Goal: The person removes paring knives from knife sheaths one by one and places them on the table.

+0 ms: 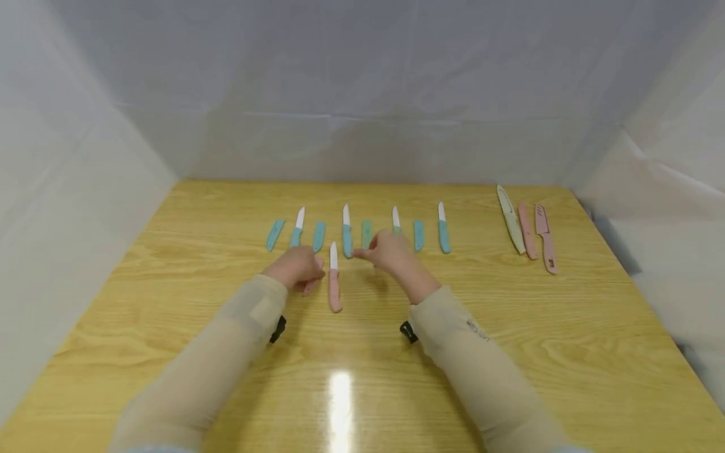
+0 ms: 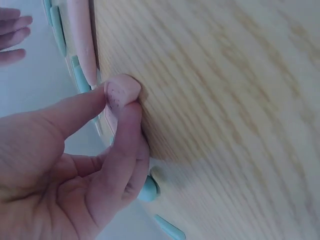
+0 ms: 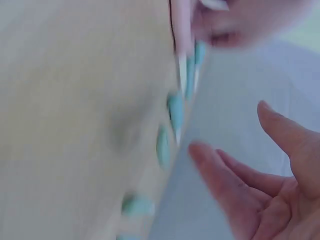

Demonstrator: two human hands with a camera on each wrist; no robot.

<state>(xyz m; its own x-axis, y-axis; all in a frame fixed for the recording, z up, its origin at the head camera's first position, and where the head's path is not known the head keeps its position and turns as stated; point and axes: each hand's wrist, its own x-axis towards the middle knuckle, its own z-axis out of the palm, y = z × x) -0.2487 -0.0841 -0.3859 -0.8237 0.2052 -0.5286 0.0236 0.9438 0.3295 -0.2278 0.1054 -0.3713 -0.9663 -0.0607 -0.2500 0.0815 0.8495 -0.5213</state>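
My left hand [image 1: 296,265] pinches a pink knife sheath [image 2: 123,91] between thumb and fingers, down at the tabletop. Just right of it lies a pink-handled knife [image 1: 335,290], its white blade pointing to the back. My right hand [image 1: 392,251] hovers over the table on the other side of that knife, thumb and fingers apart and holding nothing. Close to its fingertips are a blue-handled knife [image 1: 347,242] and a green sheath [image 1: 367,234]. A green-handled knife [image 1: 396,218] is partly hidden behind the right hand.
Along the back runs a row of blue sheaths [image 1: 275,234] and blue-handled knives [image 1: 443,236], blades pointing away. At the far right lie a cream sheathed knife [image 1: 511,220], a pink knife [image 1: 527,231] and another pink one [image 1: 546,239] with a holed handle. White sheeting [image 1: 362,145] encloses the wooden table.
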